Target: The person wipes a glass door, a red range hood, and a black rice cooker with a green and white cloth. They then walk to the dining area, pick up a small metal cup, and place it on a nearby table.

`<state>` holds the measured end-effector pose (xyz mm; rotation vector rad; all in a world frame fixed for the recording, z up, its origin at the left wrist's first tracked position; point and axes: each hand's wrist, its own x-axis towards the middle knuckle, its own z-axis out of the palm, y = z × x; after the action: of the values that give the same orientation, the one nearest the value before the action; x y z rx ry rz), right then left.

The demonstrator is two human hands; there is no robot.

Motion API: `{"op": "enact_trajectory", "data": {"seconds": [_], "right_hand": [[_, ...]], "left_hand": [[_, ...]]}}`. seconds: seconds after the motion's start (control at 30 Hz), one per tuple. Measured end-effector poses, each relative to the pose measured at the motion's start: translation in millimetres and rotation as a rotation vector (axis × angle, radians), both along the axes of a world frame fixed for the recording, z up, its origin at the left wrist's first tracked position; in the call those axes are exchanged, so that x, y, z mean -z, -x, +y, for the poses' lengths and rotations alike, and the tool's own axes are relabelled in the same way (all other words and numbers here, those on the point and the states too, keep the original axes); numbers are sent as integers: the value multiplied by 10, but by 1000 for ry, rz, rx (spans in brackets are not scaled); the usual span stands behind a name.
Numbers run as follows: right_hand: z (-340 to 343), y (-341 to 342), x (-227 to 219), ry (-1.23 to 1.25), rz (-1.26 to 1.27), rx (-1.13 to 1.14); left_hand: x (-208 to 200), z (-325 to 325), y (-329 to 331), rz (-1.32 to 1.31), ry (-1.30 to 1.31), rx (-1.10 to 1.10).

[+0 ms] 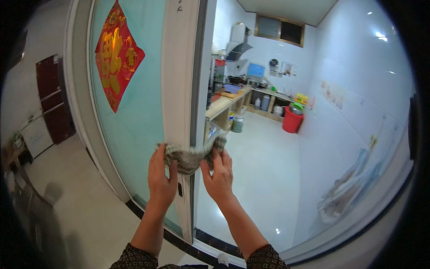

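A patterned grey-brown cloth (184,161) hangs between my two hands in front of the sliding door's white frame (179,89). My left hand (162,177) grips its left end, thumb and fingers closed on the fabric. At the other end my right hand (218,175) is closed on a bunched, raised part of the cloth. The middle sags between them and is slightly blurred. Just below the cloth, a dark recessed door handle (180,189) shows in the frame. Whether the cloth touches the frame I cannot tell.
Red diamond decoration (117,56) hangs on the frosted glass panel (134,130). Through the doorway are a kitchen counter (224,105), a red bucket (293,121) and a glass jar (238,123). Plastic bags (340,199) hang at the right. A dark threshold strip (217,242) crosses the floor.
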<state>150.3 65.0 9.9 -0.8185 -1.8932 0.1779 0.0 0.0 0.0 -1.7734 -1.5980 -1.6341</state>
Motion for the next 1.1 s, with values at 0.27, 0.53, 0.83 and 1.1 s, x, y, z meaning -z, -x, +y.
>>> {"op": "enact_trajectory", "data": {"seconds": [0.27, 0.53, 0.83, 1.1], "right_hand": [[628, 640, -498, -124, 419, -489], [601, 621, 110, -194, 324, -571], [543, 536, 445, -73, 287, -747], [728, 676, -632, -233, 462, -824]], "left_hand": [[-428, 653, -356, -148, -388, -208], [257, 497, -461, -108, -281, -367], [688, 227, -463, -66, -155, -425], [-487, 356, -383, 65, -270, -402]]}}
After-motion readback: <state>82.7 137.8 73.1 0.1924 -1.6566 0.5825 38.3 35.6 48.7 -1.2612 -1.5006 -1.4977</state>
